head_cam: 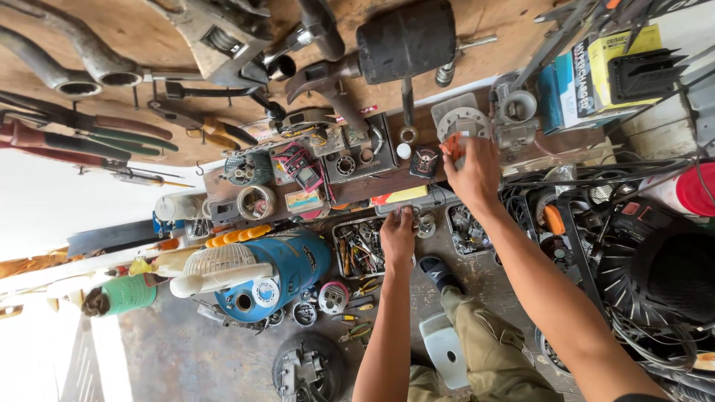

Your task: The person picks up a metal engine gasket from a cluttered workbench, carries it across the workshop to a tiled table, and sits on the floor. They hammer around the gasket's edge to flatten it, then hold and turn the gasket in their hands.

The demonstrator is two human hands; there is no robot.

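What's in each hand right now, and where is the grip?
Right hand pinches a small orange part at its lower end. Left hand closes on something small and metallic; grip cannot be told.

The right hand (474,173) reaches up to a cluttered wooden shelf (387,182), fingers closed on a small orange part (451,145). The left hand (398,234) grips the shelf's edge above a tray of tools (357,249).

Head camera, looking steeply down, close over cluttered workbench (387,186), seemingly inverted
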